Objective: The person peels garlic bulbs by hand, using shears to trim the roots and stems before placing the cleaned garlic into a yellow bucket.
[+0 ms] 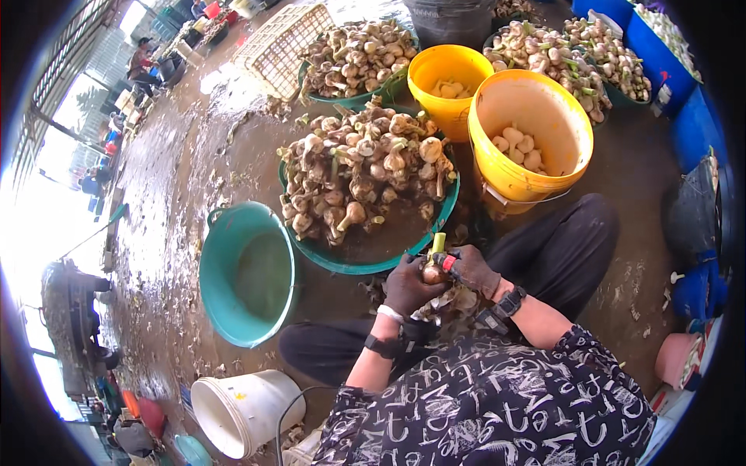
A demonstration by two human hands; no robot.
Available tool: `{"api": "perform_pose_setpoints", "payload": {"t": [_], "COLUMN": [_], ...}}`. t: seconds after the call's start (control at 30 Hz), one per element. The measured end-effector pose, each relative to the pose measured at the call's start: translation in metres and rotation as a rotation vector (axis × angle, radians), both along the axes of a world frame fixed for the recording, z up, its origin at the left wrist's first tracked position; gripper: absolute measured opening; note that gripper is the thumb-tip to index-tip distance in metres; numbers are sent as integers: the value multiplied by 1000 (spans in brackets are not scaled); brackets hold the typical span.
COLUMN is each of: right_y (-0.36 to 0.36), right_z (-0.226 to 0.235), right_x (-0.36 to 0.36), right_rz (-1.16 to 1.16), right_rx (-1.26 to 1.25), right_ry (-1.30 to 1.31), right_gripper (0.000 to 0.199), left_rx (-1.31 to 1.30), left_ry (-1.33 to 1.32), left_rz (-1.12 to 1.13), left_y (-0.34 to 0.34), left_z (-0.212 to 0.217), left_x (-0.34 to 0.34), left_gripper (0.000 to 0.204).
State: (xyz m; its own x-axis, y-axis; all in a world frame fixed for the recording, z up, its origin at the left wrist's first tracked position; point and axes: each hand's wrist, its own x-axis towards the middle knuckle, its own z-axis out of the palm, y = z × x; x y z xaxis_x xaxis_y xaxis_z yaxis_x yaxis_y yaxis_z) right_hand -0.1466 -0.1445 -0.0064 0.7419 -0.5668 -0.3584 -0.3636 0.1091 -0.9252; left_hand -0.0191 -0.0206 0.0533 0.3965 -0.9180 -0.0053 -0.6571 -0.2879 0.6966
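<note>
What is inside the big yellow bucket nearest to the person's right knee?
The yellow bucket holds a few peeled, pale garlic bulbs lying at its bottom against the far wall. Its near wall hides the nearer part of the bottom, so anything lying there cannot be seen.

Your hands, left [408,286] and right [474,270], wear dark knit cloth gloves, matt and grimy. The garlic bulb [432,272] between them has papery, dirt-streaked skin. The teal basin [373,260] in front is smooth plastic, its heaped garlic [361,175] rough and muddy. The yellow buckets [536,101] are glossy plastic; the peeled cloves [519,147] inside look smooth and pale. The empty teal tub [247,272] is dull, scuffed plastic. The floor [179,171] is wet, shiny concrete. Your patterned shirt [497,408] is thin matt cloth.
</note>
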Motion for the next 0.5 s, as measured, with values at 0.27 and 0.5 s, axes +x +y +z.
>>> {"api": "perform_pose_setpoints", "payload": {"t": [0.27,0.5], "right_y": [1,11], "right_z": [19,47], "right_x": [-10,-4], "right_rz": [-40,-135], "right_rx": [506,951], "right_ry": [-166,-311], "right_gripper": [31,41], "left_rx": [-89,-161], "left_ry": [888,467], "left_rz": [-76,142], "left_y": [6,4], "left_z": [-3,-34], "left_x": [12,-13], "left_gripper": [41,64]}}
